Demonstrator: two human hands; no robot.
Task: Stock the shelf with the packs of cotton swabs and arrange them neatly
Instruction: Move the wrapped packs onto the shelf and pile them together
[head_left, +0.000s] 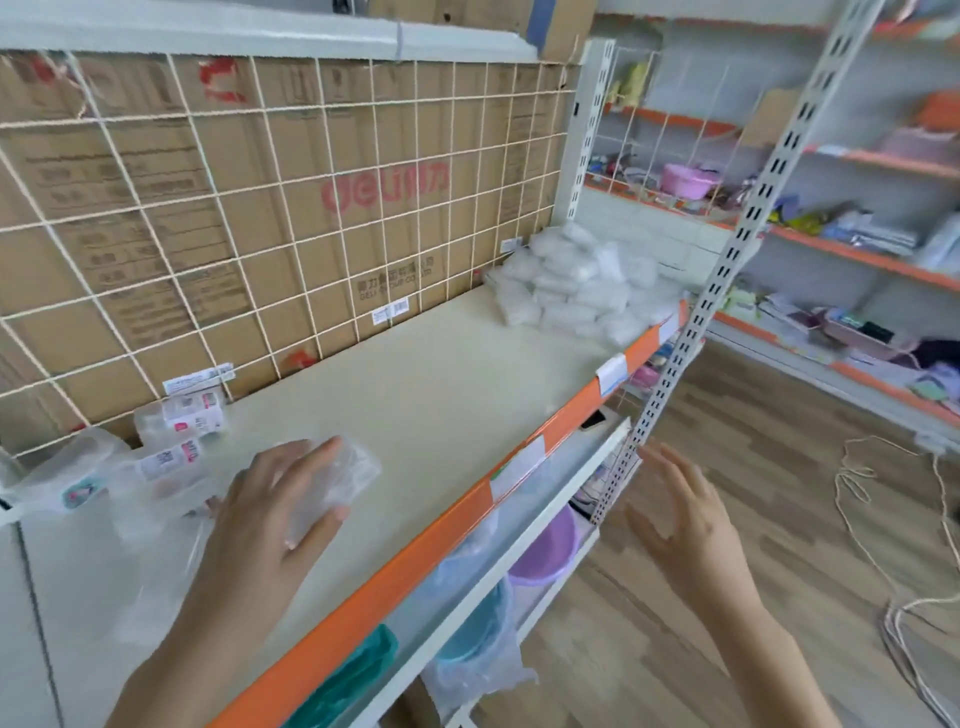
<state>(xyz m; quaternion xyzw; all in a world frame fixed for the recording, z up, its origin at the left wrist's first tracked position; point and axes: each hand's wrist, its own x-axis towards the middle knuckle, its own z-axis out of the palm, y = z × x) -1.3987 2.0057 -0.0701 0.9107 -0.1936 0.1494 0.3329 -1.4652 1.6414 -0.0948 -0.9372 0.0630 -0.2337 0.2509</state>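
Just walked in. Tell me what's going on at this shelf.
A person is stocking the shelf. Their left hand grips a clear pack at the shelf's left end, beside a few labelled packs by the wire back. The right hand is open, holding nothing, off the shelf's front edge. A loose pile of white packs sits unsorted at the far right end.

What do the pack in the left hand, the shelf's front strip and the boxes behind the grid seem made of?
Pack in the left hand: clear glossy plastic film; the shelf shows through it. Front strip: smooth orange, painted metal or plastic, unclear which. Boxes: matte brown cardboard with printed red lettering.
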